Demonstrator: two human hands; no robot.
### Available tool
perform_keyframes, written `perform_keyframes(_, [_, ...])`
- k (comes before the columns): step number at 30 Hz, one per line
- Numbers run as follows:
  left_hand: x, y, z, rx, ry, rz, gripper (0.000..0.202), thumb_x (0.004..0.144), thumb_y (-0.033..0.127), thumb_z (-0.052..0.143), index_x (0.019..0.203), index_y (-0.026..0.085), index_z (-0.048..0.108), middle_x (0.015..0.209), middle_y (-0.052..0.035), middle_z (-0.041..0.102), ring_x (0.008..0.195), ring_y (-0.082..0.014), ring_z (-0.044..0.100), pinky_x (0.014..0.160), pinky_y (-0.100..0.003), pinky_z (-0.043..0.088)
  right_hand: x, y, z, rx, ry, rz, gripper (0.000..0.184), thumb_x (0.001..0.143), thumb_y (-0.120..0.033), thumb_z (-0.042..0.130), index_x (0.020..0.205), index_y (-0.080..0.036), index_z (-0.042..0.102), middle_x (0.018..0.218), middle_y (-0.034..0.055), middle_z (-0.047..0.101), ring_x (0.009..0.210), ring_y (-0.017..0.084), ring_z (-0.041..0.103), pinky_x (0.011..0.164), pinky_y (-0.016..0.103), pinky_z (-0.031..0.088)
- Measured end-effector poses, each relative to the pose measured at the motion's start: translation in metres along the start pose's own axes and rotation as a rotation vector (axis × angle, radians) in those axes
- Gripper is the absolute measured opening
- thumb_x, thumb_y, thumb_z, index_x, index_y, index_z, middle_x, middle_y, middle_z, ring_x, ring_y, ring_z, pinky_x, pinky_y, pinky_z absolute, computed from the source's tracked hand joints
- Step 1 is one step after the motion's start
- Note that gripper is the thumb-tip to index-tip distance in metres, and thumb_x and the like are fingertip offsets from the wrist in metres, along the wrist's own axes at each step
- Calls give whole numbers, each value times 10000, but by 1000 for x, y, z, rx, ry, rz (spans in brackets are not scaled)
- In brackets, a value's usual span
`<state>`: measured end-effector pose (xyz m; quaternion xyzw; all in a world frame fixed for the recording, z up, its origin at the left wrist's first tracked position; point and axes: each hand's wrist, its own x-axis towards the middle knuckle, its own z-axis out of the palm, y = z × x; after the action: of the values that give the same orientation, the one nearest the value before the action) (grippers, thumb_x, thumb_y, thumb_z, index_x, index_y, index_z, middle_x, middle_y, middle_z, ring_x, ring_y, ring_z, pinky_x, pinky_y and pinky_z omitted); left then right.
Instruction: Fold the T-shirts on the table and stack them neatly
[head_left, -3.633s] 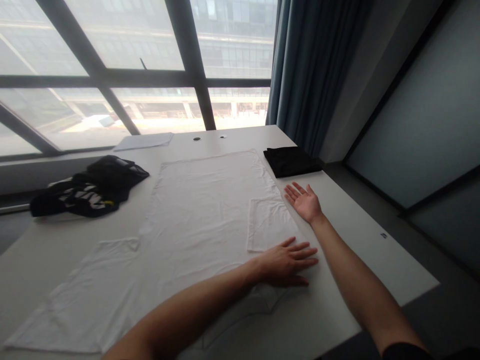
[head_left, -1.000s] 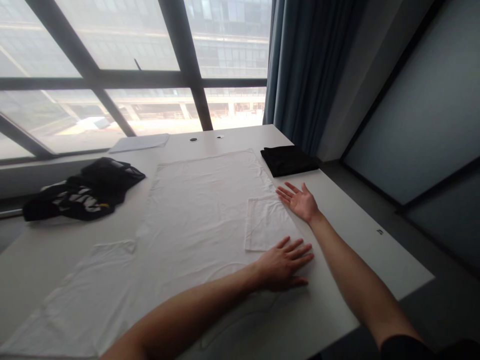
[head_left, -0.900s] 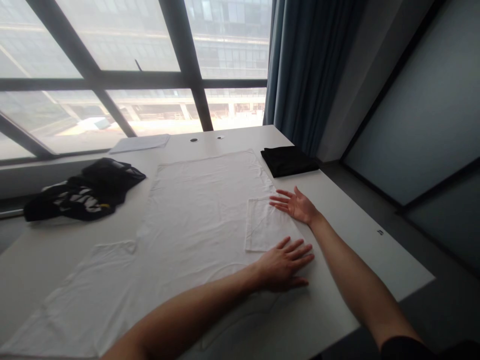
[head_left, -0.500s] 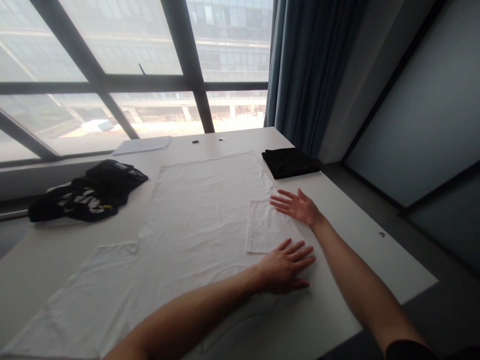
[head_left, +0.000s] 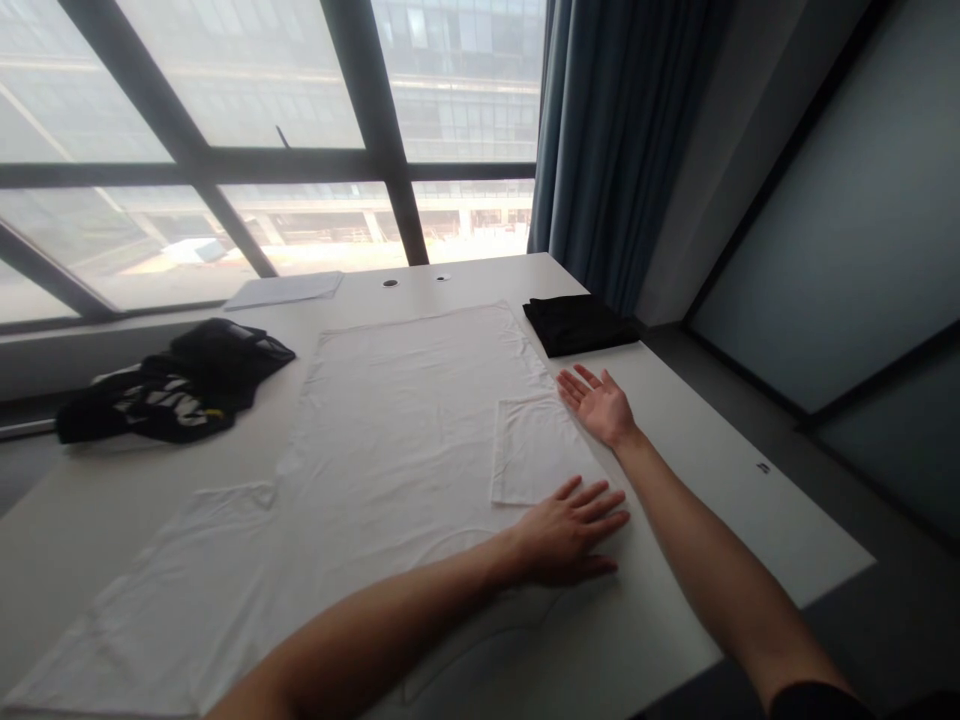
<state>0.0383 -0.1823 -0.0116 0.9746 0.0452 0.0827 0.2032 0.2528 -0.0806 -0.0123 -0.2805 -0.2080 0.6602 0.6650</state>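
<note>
Daylight's pouring in through one big gridded window (head_left: 457, 90), with one blue curtain (head_left: 600, 140) hanging at its right end and one white counter (head_left: 720, 465) sitting right below.

From the head camera, one white shirt (head_left: 397, 420) is lying spread out across the middle of the counter, a bit wrinkly. One sleeve (head_left: 165, 600) is sticking out at the near left, and one squarish flap (head_left: 540, 450) is lying over the shirt's body on the right. Around it: one folded black cloth (head_left: 577, 325) is sitting at the far right, one crumpled dark garment (head_left: 180, 385) with white patches is slumping on the left, one white sheet (head_left: 285, 288) is lying by the glass, and two round fittings (head_left: 390, 283) are showing near the far edge.

Two hands are in shot. The left hand (head_left: 570, 530) is resting palm down just below the flap, its grip splayed wide. The right hand (head_left: 600, 408) is turning its palm up at the flap's outer edge, grip wide too; can't tell if it's touching cloth.

Compared with half a second ago, the right hand is showing more palm and sitting further back off the flap. The left hand and the shirt are looking pretty much unchanged.
</note>
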Motion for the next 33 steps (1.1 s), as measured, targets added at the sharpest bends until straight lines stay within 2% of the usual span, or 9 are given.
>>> perform_keyframes(4, [0, 0, 0, 8, 5, 1, 671, 1000, 559, 446, 1553, 194, 339, 1645, -81, 276, 1532, -275, 186, 1250, -500, 92, -20, -11, 7, -159, -293, 262, 534, 1028, -545, 315, 1266, -153, 588, 1349, 193, 632, 1282, 294, 593, 1083, 519, 450])
perform_keyframes(8, [1, 0, 2, 29, 2, 3, 677, 991, 551, 472, 1555, 202, 337, 1638, -93, 294, 1528, -287, 199, 1246, -516, 102, -27, 0, 15, -335, -456, 592, 408, 1037, -411, 401, 1291, -147, 579, 1338, 191, 641, 1215, 295, 643, 1064, 520, 458])
perform_keyframes(10, [1, 0, 1, 28, 3, 1, 677, 990, 550, 474, 1555, 201, 340, 1637, -94, 296, 1528, -285, 198, 1247, -512, 100, -21, 6, 12, -299, -382, 533, 352, 1025, -346, 441, 1294, -165, 578, 1334, 169, 646, 1205, 268, 651, 1069, 499, 465])
perform_keyframes(16, [0, 0, 0, 13, 0, 3, 672, 1002, 545, 445, 1569, 210, 313, 1643, -79, 282, 1534, -275, 176, 1250, -498, 100, 3, -7, -14, -12, 71, 13, 314, 1020, -365, 369, 1177, -244, 612, 1269, 102, 675, 1244, 204, 621, 1057, 451, 504])
perform_keyframes(20, [0, 0, 1, 21, 1, 0, 678, 999, 545, 449, 1572, 212, 306, 1641, -83, 286, 1533, -277, 181, 1248, -505, 112, -7, -17, -10, -33, -88, 40, 403, 1010, -459, 374, 1249, -222, 595, 1342, 136, 642, 1302, 244, 575, 1087, 506, 462])
perform_keyframes(24, [0, -1, 2, 28, 14, 4, 669, 999, 549, 449, 1561, 207, 328, 1639, -91, 290, 1529, -287, 197, 1245, -514, 102, -26, -7, 13, -213, -388, 341, 495, 1013, -498, 393, 1324, -153, 565, 1388, 188, 606, 1298, 286, 579, 1123, 508, 398])
perform_keyframes(27, [1, -1, 2, 28, 21, 12, 668, 995, 546, 461, 1552, 197, 343, 1636, -98, 297, 1524, -292, 211, 1242, -520, 105, -30, 10, 25, -318, -512, 564, 479, 1016, -466, 440, 1344, -135, 552, 1374, 200, 611, 1253, 288, 616, 1122, 491, 396])
perform_keyframes(29, [1, -2, 3, 25, 20, 16, 674, 991, 542, 469, 1555, 197, 338, 1635, -102, 297, 1522, -295, 218, 1240, -525, 116, -26, 21, 26, -303, -467, 560, 443, 1016, -439, 460, 1335, -147, 557, 1360, 190, 621, 1237, 270, 627, 1120, 477, 407])
perform_keyframes(33, [1, -2, 4, 19, 16, 14, 681, 991, 545, 462, 1564, 206, 322, 1639, -92, 291, 1526, -289, 206, 1243, -522, 119, -8, 25, 15, -123, -138, 208, 352, 1024, -414, 419, 1268, -225, 587, 1344, 127, 635, 1285, 211, 587, 1119, 452, 430])
